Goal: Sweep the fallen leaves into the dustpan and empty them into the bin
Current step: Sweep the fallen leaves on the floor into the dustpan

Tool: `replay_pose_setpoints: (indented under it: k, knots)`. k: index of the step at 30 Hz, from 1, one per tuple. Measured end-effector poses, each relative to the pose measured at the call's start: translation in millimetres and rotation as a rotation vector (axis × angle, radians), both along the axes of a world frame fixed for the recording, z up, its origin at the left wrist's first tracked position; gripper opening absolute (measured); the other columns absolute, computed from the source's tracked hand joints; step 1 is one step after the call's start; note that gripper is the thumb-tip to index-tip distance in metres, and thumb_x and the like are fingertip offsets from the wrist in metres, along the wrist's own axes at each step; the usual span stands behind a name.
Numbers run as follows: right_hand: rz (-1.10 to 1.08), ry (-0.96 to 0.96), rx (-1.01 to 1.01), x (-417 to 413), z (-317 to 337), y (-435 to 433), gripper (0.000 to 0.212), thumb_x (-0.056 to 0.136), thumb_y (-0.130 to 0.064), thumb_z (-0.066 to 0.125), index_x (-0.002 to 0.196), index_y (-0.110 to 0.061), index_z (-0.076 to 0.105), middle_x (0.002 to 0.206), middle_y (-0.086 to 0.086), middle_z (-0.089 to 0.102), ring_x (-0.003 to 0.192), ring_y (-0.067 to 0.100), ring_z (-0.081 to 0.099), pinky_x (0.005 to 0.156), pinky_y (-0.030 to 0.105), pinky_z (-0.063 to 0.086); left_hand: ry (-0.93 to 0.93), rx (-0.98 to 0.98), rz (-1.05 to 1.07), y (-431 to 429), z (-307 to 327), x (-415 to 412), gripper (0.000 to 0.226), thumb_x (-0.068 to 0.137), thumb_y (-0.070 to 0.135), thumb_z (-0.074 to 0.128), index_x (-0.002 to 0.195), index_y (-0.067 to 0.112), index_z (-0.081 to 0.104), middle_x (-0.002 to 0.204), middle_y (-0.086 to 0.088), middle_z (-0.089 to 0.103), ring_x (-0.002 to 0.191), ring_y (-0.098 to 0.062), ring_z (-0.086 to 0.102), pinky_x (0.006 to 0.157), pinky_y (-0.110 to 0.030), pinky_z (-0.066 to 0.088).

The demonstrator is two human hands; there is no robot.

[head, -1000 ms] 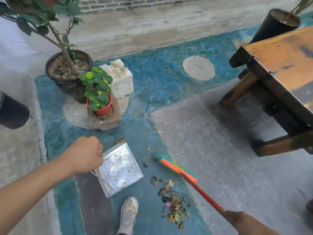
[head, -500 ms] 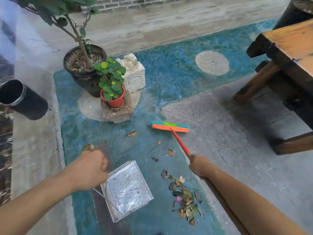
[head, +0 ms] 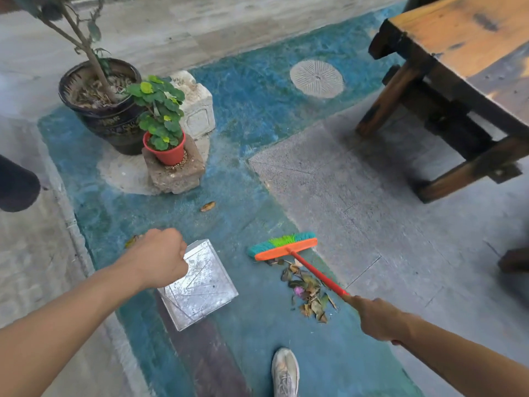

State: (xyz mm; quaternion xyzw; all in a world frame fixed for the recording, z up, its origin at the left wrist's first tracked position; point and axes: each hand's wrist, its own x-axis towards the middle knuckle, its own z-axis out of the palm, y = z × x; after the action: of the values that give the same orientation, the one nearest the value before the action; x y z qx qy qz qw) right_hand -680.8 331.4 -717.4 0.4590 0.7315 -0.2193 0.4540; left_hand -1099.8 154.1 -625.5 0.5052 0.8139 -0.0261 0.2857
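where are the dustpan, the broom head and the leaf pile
dustpan (head: 200,285), head view, middle of its metal tray
broom head (head: 286,248), head view, orange back
leaf pile (head: 307,293), head view, centre of heap

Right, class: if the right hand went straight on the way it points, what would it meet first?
Probably the leaf pile, lying just ahead beneath the handle. Height is unclear: held higher, the right hand would pass over it and meet the broom head.

Bare floor (head: 257,296) betw. dustpan (head: 200,285) & leaf pile (head: 310,293); shoe (head: 285,372) near; pots (head: 114,121), table (head: 463,44) seemingly well apart.
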Motion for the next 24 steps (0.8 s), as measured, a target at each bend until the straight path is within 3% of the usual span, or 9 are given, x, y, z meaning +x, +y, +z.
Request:
replay_pose_setpoints:
  k: [5, 9, 13, 17, 21, 24]
  knots:
    - [0.032, -0.002, 0.049, 42.2, 27.2, -42.4, 0.050, 0.091, -0.015, 0.031, 0.136, -0.033, 0.042, 0.080, 0.000, 0.054, 0.066, 0.024, 0.060, 0.061, 0.032, 0.052, 0.041, 0.000, -0.057, -20.1, -15.6, 7.0, 0.019, 0.054, 0.008, 0.047, 0.050, 0.013, 0.029, 0.050, -0.004, 0.026, 0.054, -0.024, 0.027, 0.052, -0.033, 0.024]
    - [-0.109, 0.108, 0.154, 61.7, 27.3, -51.6, 0.034, 0.101, -0.034, 0.031, 0.127, -0.033, 0.053, 0.098, 0.007, 0.069, 0.088, 0.030, 0.067, 0.071, 0.032, 0.051, 0.098, -0.032, -0.071, -37.0, -31.6, 12.2, 0.016, 0.056, 0.009, 0.048, 0.050, 0.013, 0.034, 0.048, -0.006, 0.032, 0.052, -0.025, 0.032, 0.051, -0.032, 0.028]
    - [-0.132, 0.163, 0.169, 34.9, 8.7, -32.9, 0.031, 0.098, -0.029, 0.030, 0.118, -0.026, 0.053, 0.104, 0.014, 0.067, 0.072, 0.032, 0.067, 0.060, 0.036, 0.058, 0.159, -0.092, -0.112, -47.2, -41.9, 26.1, 0.022, 0.063, 0.007, 0.050, 0.051, 0.014, 0.033, 0.050, -0.005, 0.034, 0.048, -0.022, 0.033, 0.048, -0.029, 0.027]
    - [-0.044, 0.130, 0.164, 4.6, -10.6, -17.9, 0.039, 0.095, -0.019, 0.031, 0.129, -0.016, 0.050, 0.110, 0.016, 0.064, 0.075, 0.033, 0.061, 0.065, 0.036, 0.056, 0.146, -0.115, -0.076, -51.1, -54.1, 39.5, 0.016, 0.060, 0.012, 0.049, 0.050, 0.010, 0.035, 0.052, -0.007, 0.040, 0.052, -0.025, 0.039, 0.052, -0.030, 0.035]
    - [-0.002, 0.068, 0.090, 33.4, -9.6, -20.5, 0.047, 0.091, -0.013, 0.035, 0.136, -0.020, 0.042, 0.094, 0.009, 0.056, 0.064, 0.020, 0.058, 0.045, 0.026, 0.044, 0.113, -0.135, -0.044, -45.8, -52.8, 56.6, 0.015, 0.060, 0.009, 0.049, 0.051, 0.011, 0.037, 0.050, -0.005, 0.037, 0.050, -0.020, 0.035, 0.051, -0.029, 0.030]
    - [0.032, 0.019, 0.072, 78.1, 1.0, -20.8, 0.052, 0.090, -0.014, 0.032, 0.140, -0.027, 0.039, 0.089, 0.005, 0.052, 0.073, 0.023, 0.061, 0.045, 0.023, 0.037, 0.106, -0.149, -0.005, -47.4, -56.4, 58.8, 0.015, 0.061, 0.010, 0.049, 0.052, 0.011, 0.038, 0.050, -0.005, 0.037, 0.049, -0.020, 0.035, 0.052, -0.030, 0.031]
